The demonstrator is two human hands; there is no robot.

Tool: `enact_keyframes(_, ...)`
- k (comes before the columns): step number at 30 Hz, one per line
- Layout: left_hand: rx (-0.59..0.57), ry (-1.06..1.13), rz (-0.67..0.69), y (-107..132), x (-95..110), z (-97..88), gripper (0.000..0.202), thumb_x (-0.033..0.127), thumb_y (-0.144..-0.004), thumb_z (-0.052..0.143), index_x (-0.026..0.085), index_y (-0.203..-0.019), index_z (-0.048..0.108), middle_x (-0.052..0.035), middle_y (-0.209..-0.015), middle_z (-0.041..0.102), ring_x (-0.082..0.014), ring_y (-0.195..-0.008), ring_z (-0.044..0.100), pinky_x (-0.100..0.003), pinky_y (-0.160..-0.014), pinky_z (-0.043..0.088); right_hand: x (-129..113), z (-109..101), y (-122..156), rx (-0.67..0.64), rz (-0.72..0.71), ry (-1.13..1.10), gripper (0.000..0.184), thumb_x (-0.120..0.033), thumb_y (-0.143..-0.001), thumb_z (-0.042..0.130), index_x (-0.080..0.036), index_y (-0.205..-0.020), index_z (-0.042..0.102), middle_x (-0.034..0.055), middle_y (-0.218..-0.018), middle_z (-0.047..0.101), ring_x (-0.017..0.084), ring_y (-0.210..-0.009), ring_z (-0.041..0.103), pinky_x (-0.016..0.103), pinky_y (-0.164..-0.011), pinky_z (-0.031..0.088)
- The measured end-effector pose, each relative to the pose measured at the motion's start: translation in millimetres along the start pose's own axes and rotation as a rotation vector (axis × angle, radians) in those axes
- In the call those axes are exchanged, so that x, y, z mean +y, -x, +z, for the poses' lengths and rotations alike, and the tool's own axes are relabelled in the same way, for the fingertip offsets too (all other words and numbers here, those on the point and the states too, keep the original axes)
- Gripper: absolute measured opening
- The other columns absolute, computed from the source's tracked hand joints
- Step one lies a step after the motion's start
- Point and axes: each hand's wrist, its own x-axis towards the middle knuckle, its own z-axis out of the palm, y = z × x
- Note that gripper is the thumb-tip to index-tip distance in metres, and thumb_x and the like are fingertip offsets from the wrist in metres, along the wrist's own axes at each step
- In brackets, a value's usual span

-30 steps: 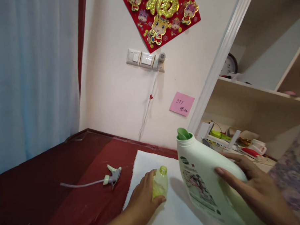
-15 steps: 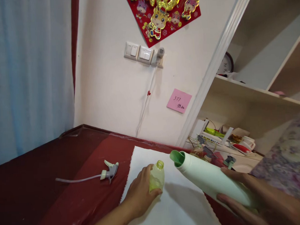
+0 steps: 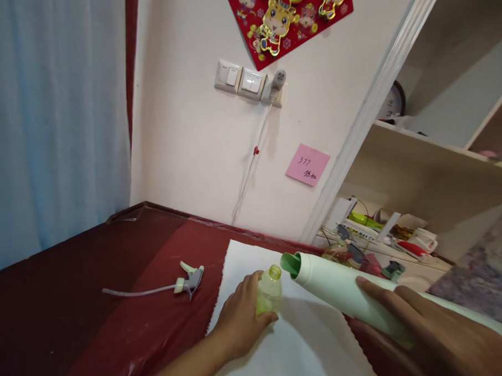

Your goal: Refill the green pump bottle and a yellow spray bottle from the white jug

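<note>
My left hand [image 3: 242, 318] is wrapped round a small translucent yellow-green spray bottle [image 3: 270, 291], which stands upright and uncapped on a white sheet [image 3: 307, 340]. My right hand [image 3: 431, 318] grips a long pale green bottle [image 3: 338, 278], tilted with its green spout towards the left. The spout is close to the spray bottle's mouth, slightly to its right, and no flowing liquid can be made out. A grey and pale green trigger sprayer [image 3: 190, 280] with a thin dip tube lies to the left on the dark red tabletop.
A cream wall with a plug and white cable [image 3: 250, 166] and a pink note [image 3: 307, 165] rises behind the table. On the right, shelves [image 3: 436, 141] hold a clock and assorted items. A blue curtain [image 3: 56, 119] hangs at the left.
The pale green bottle's spout has come closer to the spray bottle's mouth. My right hand's hold on it looks different, with more of the bottle's rear showing. The camera view has shifted slightly.
</note>
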Motion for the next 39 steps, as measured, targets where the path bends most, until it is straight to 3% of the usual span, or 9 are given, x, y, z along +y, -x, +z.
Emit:
enact_keyframes(3,0.002,0.004,0.006,0,-1,0.9,0.077,0.033,-0.077,0.064,0.021,-0.148,0.037,-0.0099,-0.146,0.053,-0.0295,-0.134,0.049,-0.038,-0.110,0.037,0,-1,-1,-0.020,-0.096,0.085,0.046,-0.044,-0.100,0.043,-0.027,-0.142,0.050,0.0057,-0.092,0.074,0.025,-0.066,0.072,0.035,-0.052,0.055)
enact_keyframes(11,0.004,0.012,0.010,0,-1,1.1,0.077,0.032,-0.078,0.065,0.020,-0.148,0.037,-0.0104,-0.146,0.053,-0.0295,-0.135,0.048,-0.040,-0.110,0.037,-7,-7,-10,-0.014,-0.138,0.111,0.040,-0.042,-0.103,0.037,-0.023,-0.131,0.058,0.0040,-0.083,0.072,0.022,-0.061,0.071,0.031,-0.049,0.052)
enact_keyframes(26,0.001,0.007,0.013,0,-2,0.4,0.077,0.034,-0.078,0.064,0.021,-0.148,0.036,-0.0105,-0.147,0.052,-0.0297,-0.135,0.048,-0.040,-0.110,0.037,-7,-8,-13,-0.031,-0.179,0.129,0.041,-0.041,-0.103,0.036,-0.024,-0.137,0.052,0.0054,-0.083,0.071,0.022,-0.060,0.069,0.033,-0.050,0.053)
enact_keyframes(34,0.008,0.008,0.017,0,-1,1.4,0.076,0.032,-0.078,0.065,0.021,-0.147,0.037,-0.0101,-0.145,0.053,-0.0296,-0.133,0.049,-0.039,-0.108,0.039,-7,-8,-9,-0.037,-0.166,0.171,0.045,-0.035,-0.104,0.029,-0.024,-0.144,0.045,0.0101,-0.093,0.073,0.026,-0.070,0.071,0.036,-0.058,0.055)
enact_keyframes(39,0.001,0.004,0.015,-1,-3,1.2,0.077,0.033,-0.078,0.065,0.022,-0.149,0.036,-0.0106,-0.146,0.053,-0.0303,-0.133,0.049,-0.039,-0.108,0.039,-5,-9,-8,0.000,-0.199,0.189,0.048,-0.036,-0.105,0.025,-0.023,-0.146,0.045,0.0106,-0.090,0.072,0.026,-0.066,0.070,0.036,-0.055,0.054)
